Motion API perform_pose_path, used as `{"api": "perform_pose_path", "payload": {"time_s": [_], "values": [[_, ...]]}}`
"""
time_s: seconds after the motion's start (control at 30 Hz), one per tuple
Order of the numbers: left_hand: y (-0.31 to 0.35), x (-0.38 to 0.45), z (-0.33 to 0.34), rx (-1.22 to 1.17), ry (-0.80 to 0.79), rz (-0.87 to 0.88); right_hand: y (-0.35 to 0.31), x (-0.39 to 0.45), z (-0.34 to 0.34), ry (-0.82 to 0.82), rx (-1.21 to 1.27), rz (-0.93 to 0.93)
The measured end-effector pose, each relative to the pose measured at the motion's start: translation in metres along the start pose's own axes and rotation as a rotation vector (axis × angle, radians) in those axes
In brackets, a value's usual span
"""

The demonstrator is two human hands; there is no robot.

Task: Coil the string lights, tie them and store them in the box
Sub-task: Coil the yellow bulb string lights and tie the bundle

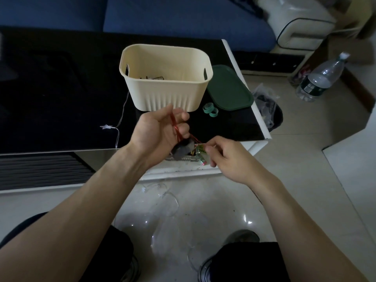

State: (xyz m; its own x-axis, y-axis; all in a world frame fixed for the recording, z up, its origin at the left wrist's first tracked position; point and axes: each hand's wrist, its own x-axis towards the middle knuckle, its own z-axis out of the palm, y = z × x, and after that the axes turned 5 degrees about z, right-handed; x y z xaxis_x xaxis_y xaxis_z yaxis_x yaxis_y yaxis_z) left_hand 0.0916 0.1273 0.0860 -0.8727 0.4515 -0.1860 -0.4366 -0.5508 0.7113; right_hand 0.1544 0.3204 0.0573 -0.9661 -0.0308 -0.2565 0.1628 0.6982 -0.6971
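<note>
My left hand (160,131) is raised in front of the cream plastic box (165,91), palm toward me, with a red wire (175,127) looped over its curled fingers. From there the red wire runs down to my right hand (225,157), which pinches its end near the table's front edge. A clear string light with a white star (105,127) lies on the black table (61,94), and its wire trails over the edge. More clear wire loops (166,200) lie on the floor between my legs. Some wire shows inside the box.
A green lid (230,88) lies right of the box, with green bands (210,109) beside it. A small shelf under the table edge holds a dark object and a green packet (200,152). A plastic bottle (321,78) and a bin with a bag (268,110) stand on the floor.
</note>
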Motion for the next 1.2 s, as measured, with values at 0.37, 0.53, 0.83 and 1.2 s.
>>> {"api": "perform_pose_path", "payload": {"time_s": [0.37, 0.53, 0.83, 1.2], "values": [[-0.014, -0.010, 0.005, 0.372, -0.257, -0.288, -0.020, -0.013, 0.002, -0.044, -0.020, -0.196], [-0.020, -0.007, 0.003, 0.404, -0.412, -0.391, -0.017, -0.017, -0.001, 0.122, 0.036, -0.178], [-0.019, -0.003, -0.003, 0.578, -0.397, -0.356, -0.003, -0.016, -0.038, -0.089, 0.149, -0.021], [-0.009, -0.007, -0.003, 0.535, -0.476, -0.411, -0.007, -0.006, -0.019, 0.113, 0.199, 0.011]]}}
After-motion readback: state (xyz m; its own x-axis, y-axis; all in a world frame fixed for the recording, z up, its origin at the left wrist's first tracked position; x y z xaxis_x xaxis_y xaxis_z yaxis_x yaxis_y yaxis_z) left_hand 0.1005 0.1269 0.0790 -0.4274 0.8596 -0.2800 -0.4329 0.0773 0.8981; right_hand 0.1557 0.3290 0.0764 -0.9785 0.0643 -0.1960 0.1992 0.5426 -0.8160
